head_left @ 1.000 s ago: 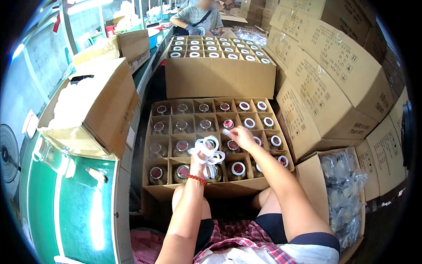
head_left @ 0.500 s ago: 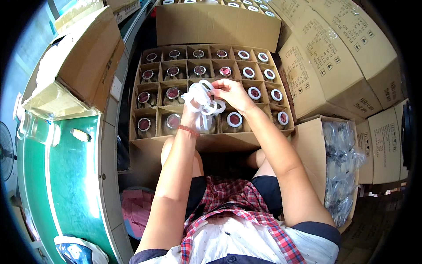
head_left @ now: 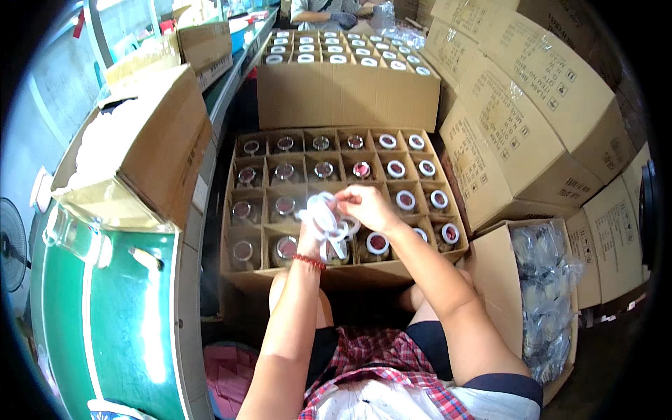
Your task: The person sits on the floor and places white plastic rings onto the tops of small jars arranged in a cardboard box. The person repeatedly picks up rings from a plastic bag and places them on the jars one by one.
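My left hand [head_left: 309,241] is closed around a bunch of white plastic rings [head_left: 323,212], which largely hides its fingers. Fingertips of my right hand [head_left: 369,209] pinch at the bunch's right side, seemingly on one ring. Both hands are above a divided carton [head_left: 378,268] of glass jars, one to a compartment. Jars in the two right columns, such as one with a white-ringed mouth [head_left: 404,201], wear white rings. On the left, a bare-mouthed jar [head_left: 285,205] has a clear rim. One front-row jar [head_left: 376,243] below my right hand is ringed too.
A second carton [head_left: 348,94] of white-ringed jars stands beyond, with a gloved co-worker's hand [head_left: 343,19] behind it. Stacked cartons [head_left: 518,119] line the right. An opened box of plastic-wrapped items [head_left: 542,287] stands near my right. A green table [head_left: 122,315] runs along the left, holding a carton [head_left: 150,147].
My view has tipped upward, bringing more of the far carton and a co-worker into sight. Both hands stay together at the ring bunch, the right still pinching.
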Demonstrator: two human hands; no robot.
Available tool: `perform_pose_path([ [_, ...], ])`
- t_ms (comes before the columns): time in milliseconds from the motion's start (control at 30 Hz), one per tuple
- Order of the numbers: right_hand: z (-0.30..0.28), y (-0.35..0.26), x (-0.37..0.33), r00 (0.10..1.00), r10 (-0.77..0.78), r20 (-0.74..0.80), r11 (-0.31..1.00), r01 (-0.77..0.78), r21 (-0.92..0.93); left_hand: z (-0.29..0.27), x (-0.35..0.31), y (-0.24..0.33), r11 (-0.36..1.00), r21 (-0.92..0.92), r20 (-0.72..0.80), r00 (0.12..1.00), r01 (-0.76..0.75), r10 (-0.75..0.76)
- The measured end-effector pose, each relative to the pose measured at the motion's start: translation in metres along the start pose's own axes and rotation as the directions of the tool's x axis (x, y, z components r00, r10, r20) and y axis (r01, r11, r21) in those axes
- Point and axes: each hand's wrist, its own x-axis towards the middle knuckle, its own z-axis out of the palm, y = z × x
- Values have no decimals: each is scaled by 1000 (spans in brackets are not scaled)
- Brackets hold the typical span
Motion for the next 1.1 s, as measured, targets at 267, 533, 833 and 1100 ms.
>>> perform_pose_path([
  [267, -34, 10, -1, 962, 256, -97, 829, -167, 534, 26, -17, 14, 912, -410, 183, 980, 4, 78],
  [533, -10, 5, -8, 997, 63, -51, 994, -58, 96, 13, -6, -1, 993, -102, -95, 993, 62, -72],
  [833, -11, -15, -7, 996, 62, 71, 997, -59, -43, 29, -24, 16, 983, -181, -120, 992, 7, -29],
  [1100, -10, -13, -15, 981, 192, -5, 977, -191, 98, 37, -23, 17, 995, -97, -151, 988, 4, -19],
])
